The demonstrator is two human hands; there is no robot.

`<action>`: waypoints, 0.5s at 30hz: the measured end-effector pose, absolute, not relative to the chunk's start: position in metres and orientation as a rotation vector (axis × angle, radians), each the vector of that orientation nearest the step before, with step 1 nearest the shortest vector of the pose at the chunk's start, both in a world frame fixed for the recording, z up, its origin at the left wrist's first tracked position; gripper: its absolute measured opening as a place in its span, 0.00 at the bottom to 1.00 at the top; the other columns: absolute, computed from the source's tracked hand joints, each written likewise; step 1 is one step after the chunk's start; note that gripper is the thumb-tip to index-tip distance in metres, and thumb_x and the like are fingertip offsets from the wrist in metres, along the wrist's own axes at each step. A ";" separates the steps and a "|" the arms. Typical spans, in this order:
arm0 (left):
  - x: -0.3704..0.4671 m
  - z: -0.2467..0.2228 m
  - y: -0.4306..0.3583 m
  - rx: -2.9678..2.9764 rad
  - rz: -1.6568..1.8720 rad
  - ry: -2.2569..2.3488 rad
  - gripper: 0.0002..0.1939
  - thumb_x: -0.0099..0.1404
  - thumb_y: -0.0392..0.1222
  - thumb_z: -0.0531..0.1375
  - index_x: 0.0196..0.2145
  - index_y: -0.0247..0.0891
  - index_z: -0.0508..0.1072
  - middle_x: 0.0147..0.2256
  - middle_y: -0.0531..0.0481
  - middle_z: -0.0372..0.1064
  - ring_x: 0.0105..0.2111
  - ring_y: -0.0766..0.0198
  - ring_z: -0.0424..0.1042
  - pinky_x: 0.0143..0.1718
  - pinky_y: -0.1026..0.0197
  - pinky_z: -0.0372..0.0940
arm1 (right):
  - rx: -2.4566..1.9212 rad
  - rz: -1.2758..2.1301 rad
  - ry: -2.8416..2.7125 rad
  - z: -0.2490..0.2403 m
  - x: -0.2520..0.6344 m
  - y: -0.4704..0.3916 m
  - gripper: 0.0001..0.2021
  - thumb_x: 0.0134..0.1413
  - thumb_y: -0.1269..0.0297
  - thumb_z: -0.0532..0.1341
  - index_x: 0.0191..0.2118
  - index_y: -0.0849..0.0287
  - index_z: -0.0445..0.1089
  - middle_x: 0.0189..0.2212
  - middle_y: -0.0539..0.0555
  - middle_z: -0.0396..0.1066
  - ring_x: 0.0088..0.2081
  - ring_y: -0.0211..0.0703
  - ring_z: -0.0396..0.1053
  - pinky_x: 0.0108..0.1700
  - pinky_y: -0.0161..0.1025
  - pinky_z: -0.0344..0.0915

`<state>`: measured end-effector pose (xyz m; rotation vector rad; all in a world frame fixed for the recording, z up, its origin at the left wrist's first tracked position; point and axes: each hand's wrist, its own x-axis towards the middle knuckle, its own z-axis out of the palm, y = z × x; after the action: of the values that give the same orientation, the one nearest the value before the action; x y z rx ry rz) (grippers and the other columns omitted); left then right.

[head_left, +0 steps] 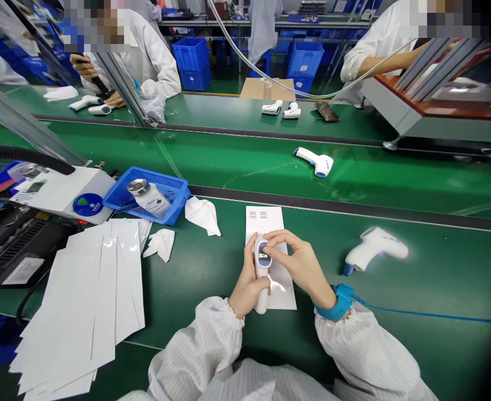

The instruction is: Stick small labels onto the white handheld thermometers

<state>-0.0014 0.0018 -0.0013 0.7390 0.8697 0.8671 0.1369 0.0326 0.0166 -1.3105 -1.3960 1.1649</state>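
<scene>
My left hand (246,285) is wrapped around the handle of a white infrared thermometer (261,301), its small screen facing up. My right hand (299,259) reaches over from the right, thumb and fingertips pinched together at the screen; whether a thin film is between them I cannot make out. Under both hands lies a white sheet (285,295) with small print at its top and a glossy face. A blue wrist strap with a cord circles my right wrist. Another white thermometer (374,249) rests on the table to the right.
To the left are a stack of white sheets (74,301), crumpled wipes (202,216) and a blue tray (178,209) with a metal-capped bottle (153,200). Beyond runs a green conveyor belt (229,161) carrying a thermometer (316,161). Two co-workers in white sit across it.
</scene>
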 end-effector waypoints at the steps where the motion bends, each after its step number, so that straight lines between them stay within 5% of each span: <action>1: -0.002 -0.002 0.002 0.740 0.865 0.866 0.51 0.47 0.25 0.53 0.65 0.50 0.37 0.46 0.47 0.61 0.24 0.71 0.64 0.22 0.65 0.63 | -1.308 1.164 -1.397 0.017 0.137 0.032 0.03 0.50 0.67 0.66 0.27 0.55 0.73 0.40 0.52 0.74 0.45 0.46 0.70 0.50 0.43 0.63; 9: -0.002 -0.005 0.001 0.693 0.837 0.921 0.35 0.66 0.40 0.51 0.65 0.56 0.38 0.54 0.44 0.59 0.19 0.76 0.63 0.22 0.64 0.63 | -1.303 1.167 -1.400 0.019 0.137 0.032 0.03 0.49 0.67 0.66 0.27 0.55 0.73 0.39 0.52 0.74 0.45 0.45 0.70 0.51 0.42 0.63; 15: -0.001 -0.003 0.001 0.708 0.808 1.008 0.33 0.67 0.41 0.49 0.65 0.56 0.39 0.53 0.44 0.61 0.18 0.76 0.63 0.22 0.64 0.63 | -1.311 1.167 -1.385 0.020 0.134 0.033 0.03 0.49 0.65 0.66 0.27 0.55 0.73 0.39 0.52 0.74 0.45 0.46 0.70 0.50 0.43 0.64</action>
<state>-0.0006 0.0010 -0.0029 0.7084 1.0083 0.8084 0.1344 0.0331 0.0199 -1.3109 -1.3847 1.1667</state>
